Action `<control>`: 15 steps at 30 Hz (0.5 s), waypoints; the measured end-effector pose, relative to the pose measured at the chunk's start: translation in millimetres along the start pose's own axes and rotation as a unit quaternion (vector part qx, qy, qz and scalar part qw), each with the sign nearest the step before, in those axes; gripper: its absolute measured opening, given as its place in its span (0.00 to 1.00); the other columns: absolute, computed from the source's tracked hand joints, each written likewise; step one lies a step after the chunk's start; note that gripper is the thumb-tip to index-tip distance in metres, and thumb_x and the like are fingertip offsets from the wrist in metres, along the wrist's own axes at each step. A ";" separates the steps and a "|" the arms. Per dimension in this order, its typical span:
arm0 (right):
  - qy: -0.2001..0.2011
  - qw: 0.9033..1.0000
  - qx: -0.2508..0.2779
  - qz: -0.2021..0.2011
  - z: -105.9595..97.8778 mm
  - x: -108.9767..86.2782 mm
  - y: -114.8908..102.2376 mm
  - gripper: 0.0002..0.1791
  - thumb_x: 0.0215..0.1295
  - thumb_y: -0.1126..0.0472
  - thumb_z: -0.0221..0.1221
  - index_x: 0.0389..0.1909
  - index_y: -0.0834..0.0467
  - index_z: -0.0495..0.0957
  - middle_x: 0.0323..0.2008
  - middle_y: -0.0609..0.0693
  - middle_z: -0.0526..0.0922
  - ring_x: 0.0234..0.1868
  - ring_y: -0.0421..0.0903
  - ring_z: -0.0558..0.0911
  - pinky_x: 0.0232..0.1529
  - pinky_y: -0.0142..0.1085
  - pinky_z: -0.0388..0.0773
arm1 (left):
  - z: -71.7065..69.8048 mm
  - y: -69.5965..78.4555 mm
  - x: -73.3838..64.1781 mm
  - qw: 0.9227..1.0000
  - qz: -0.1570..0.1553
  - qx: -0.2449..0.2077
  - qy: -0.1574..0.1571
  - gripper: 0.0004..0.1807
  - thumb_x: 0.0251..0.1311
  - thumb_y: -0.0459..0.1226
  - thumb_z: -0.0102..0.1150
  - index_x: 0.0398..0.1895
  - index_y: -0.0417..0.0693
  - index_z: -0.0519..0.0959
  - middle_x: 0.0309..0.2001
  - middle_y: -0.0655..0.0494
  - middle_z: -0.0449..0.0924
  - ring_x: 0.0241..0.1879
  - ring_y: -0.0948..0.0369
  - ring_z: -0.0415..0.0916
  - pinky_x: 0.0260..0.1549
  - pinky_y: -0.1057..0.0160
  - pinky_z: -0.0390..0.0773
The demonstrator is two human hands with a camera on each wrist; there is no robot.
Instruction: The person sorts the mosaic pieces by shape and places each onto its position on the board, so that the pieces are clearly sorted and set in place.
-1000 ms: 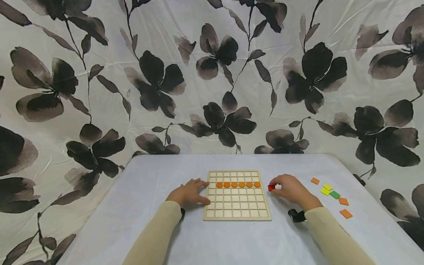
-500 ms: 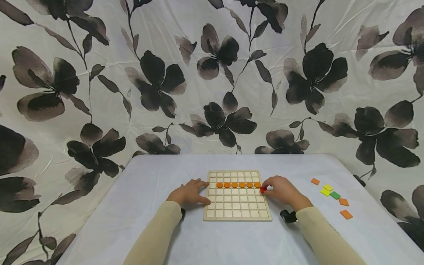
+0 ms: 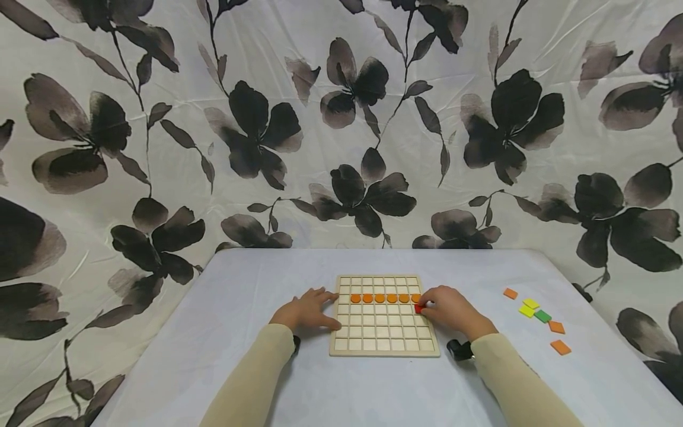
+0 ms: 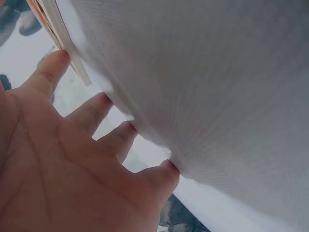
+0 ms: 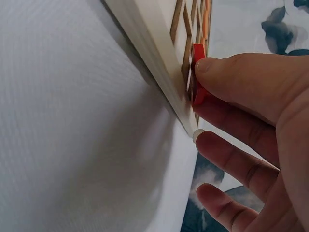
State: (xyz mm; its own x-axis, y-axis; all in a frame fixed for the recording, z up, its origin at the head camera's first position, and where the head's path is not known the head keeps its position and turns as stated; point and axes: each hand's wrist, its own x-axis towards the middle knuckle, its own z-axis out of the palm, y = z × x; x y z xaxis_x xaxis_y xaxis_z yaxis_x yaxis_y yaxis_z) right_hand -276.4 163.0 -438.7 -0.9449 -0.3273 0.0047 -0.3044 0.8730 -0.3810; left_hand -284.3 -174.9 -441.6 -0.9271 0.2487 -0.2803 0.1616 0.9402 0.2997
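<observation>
In the head view a pale wooden grid board (image 3: 383,344) lies on the table, with a row of orange round pieces (image 3: 379,298) in its second row from the back. My right hand (image 3: 453,309) is over the board's right edge and pinches a red square tile (image 3: 418,309) between thumb and finger, just in front of the last orange piece. The right wrist view shows the red tile (image 5: 197,77) on edge against the grid, partly behind the thumb. My left hand (image 3: 305,311) is spread at the board's left edge, its fingertips touching the frame.
Several loose square tiles lie to the right of my right hand: orange tiles (image 3: 561,347), yellow tiles (image 3: 526,311) and a green tile (image 3: 542,316). A white cloth (image 3: 256,270) covers the table. A flower-patterned curtain (image 3: 341,136) hangs behind it.
My right hand has carried the red tile leftwards from beside the board onto its right-hand column. The left hand stays at the board's left edge.
</observation>
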 end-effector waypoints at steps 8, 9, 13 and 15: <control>-0.001 1.000 0.006 0.009 2.3 0.6 -0.4 0.08 0.60 0.58 0.66 0.40 0.52 0.86 0.43 0.46 0.86 0.47 0.47 0.80 0.55 0.48 0.77 | -1.2 0.6 -0.1 1.000 0.002 0.001 0.000 0.46 0.47 0.63 0.66 0.71 0.61 0.64 0.75 0.50 0.55 0.76 0.47 0.48 0.68 0.31 0.50; 0.000 1.000 0.006 0.007 2.8 1.1 0.0 0.07 0.60 0.59 0.66 0.40 0.53 0.86 0.43 0.46 0.86 0.48 0.47 0.80 0.55 0.49 0.76 | -1.4 0.5 -0.1 1.000 0.003 0.002 0.000 0.46 0.48 0.63 0.66 0.71 0.61 0.64 0.75 0.50 0.55 0.76 0.47 0.48 0.68 0.31 0.50; 0.002 1.000 0.012 0.011 4.2 2.3 -0.1 0.07 0.60 0.59 0.66 0.40 0.53 0.86 0.44 0.47 0.86 0.48 0.47 0.80 0.56 0.49 0.76 | -2.0 0.4 -0.1 1.000 0.003 0.002 0.000 0.46 0.48 0.62 0.66 0.71 0.61 0.65 0.75 0.50 0.55 0.76 0.46 0.48 0.68 0.31 0.49; 0.000 1.000 0.018 0.017 4.8 2.9 -0.6 0.08 0.60 0.59 0.66 0.40 0.53 0.86 0.44 0.47 0.85 0.48 0.47 0.80 0.56 0.49 0.76 | -1.5 0.3 0.2 1.000 0.000 -0.004 -0.001 0.46 0.47 0.62 0.67 0.71 0.62 0.65 0.75 0.50 0.55 0.76 0.46 0.47 0.68 0.31 0.49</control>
State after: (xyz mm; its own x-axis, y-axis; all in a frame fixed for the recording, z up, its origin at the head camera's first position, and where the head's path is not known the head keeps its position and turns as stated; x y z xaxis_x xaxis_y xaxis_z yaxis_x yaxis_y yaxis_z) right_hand -278.3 159.8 -442.8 -0.9547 -0.2975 -0.0088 -0.2674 0.8705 -0.4131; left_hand -284.9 -174.9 -440.3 -0.9268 0.2489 -0.2814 0.1587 0.9383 0.3073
